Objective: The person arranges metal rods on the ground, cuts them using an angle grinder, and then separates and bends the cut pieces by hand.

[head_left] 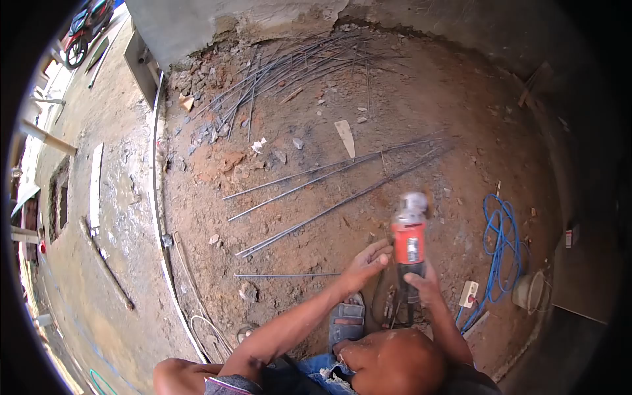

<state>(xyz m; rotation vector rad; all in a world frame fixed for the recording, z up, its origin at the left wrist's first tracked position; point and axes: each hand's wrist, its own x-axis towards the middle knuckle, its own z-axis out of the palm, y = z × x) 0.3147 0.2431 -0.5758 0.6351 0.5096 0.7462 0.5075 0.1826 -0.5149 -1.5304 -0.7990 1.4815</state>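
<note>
My right hand (424,284) is wrapped around the dark rear handle of a red and black angle grinder (409,243). Its silver head points away from me and looks smeared by motion. Close to the grinder's left side is my left hand (368,264), fingers stretched out and holding nothing; whether the fingertips touch the tool I cannot tell. A thin steel rod (286,274) lies on the dirt left of that hand, its right end passing behind it. Beyond, several longer steel rods (329,209) rest slantwise on the ground. My sandalled foot (347,322) is below my hands.
A tangled blue cable (501,243) and a white power socket (469,294) lie to the right, near a bucket (530,291). A heap of rods (296,62) lies by the back wall. A pale flat piece (345,138) and rubble dot the dirt. A long pale strip (155,178) runs along the left.
</note>
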